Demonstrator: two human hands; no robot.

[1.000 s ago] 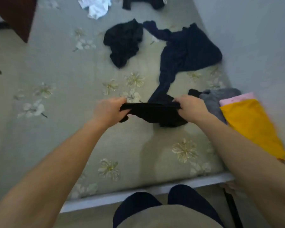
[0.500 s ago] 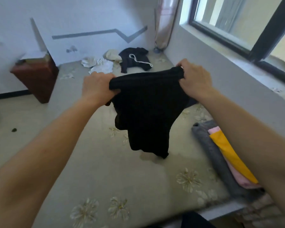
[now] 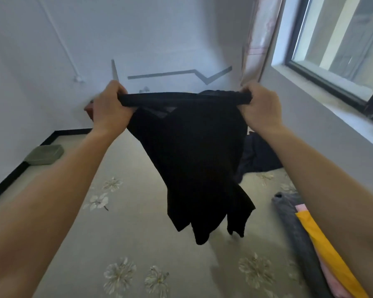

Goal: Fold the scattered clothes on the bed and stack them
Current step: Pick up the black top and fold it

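The bed (image 3: 125, 237), a wide mattress in pale grey-green cloth printed with cream flowers, spreads below the black knit garment (image 3: 192, 160), which is the thing in hand. That black garment hangs in the air clear of the mattress, its upper edge rolled into a taut horizontal band and its body tapering down to uneven, folded ends. Behind the black garment rises a white wall (image 3: 159, 29). Up and to the right of the black garment is a dark-framed window (image 3: 340, 46), with a pale pinkish curtain (image 3: 258, 39) at its inner side. Low to the right of the black garment a stack of folded clothes lies at the mattress edge: a grey folded piece (image 3: 293, 224) lowest, a pink one (image 3: 300, 207) over it and a yellow one (image 3: 325, 248) on top. Just behind the black garment's right side a crumpled dark navy garment (image 3: 263, 155) lies on the bed, partly hidden. The left hand (image 3: 110, 108) grips the left end of the black garment's rolled edge, fingers curled close together over the band, their tips hidden behind the cloth. The right hand (image 3: 262, 108) grips the right end likewise, fingers bunched and wrapped round the band; how its thumb lies I cannot tell. Far to the left of the black garment a flat olive-green tray (image 3: 44, 155) rests on the floor.
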